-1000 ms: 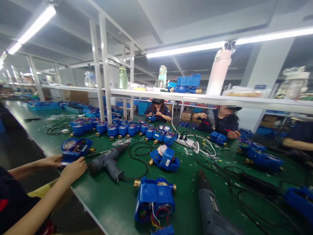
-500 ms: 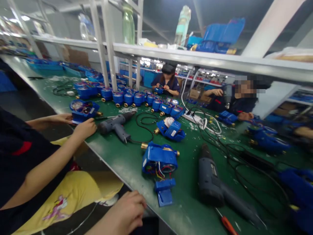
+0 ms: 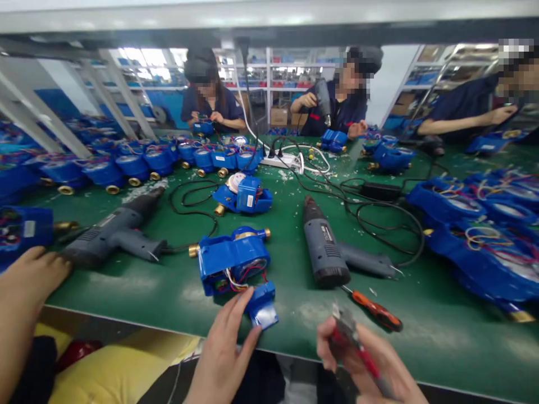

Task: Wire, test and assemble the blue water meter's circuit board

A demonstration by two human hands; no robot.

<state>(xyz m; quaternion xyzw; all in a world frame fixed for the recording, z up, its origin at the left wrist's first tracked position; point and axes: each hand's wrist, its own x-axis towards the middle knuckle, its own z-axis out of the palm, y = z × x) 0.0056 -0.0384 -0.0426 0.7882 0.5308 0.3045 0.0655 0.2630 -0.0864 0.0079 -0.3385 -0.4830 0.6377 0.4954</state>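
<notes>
My left hand [image 3: 227,342] has its fingers and thumb on a small blue plastic cover [image 3: 264,314] near the bench edge. Coloured wires run from that cover into a blue water meter [image 3: 233,255] with brass ends, its wired inside facing me. In my right hand [image 3: 370,359] is a pair of red-handled pliers [image 3: 351,336], somewhat blurred, jaws pointing up. An orange screwdriver [image 3: 377,310] lies just beyond that hand, and a grey heat gun [image 3: 326,247] rests behind it.
A second heat gun [image 3: 118,233] lies left, beside a co-worker's hand [image 3: 40,272]. Another meter [image 3: 244,193] sits behind mine. Meters are piled at right [image 3: 484,235] and rowed at left [image 3: 101,168]. Cables lead to a power strip [image 3: 282,161]. Several co-workers sit around the bench.
My view has swung right and down. My left hand has moved onto the blue cover. My right hand has come into view with the pliers.
</notes>
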